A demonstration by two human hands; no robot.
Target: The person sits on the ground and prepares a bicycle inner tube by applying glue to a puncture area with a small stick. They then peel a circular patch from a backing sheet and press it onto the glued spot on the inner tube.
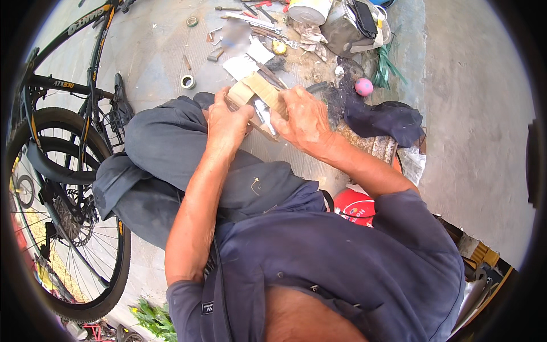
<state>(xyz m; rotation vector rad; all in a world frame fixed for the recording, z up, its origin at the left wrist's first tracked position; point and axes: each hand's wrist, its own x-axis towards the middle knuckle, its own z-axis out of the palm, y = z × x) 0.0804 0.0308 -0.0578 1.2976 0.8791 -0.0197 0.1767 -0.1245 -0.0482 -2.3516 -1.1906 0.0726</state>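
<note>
Between my hands is a small brown cardboard box [265, 88] with its top flaps up. Silvery metal parts [263, 112] show inside it; their exact kind is too small to make out. My left hand [227, 121] grips the box's left side, thumb at the near edge. At its right side my right hand [306, 118] is closed on the box, with the fingers over the flap and the thumb by the metal parts. Both hands are above the ground, just beyond my bent knee.
A black bicycle [85, 97] stands at my left. Farther off lie several hand tools [250, 23], a tape roll [187, 82], crumpled rags [312, 39] and a white bucket [309, 10]. To the right are a pink ball [363, 86], dark cloth [390, 121] and a red round object [353, 205].
</note>
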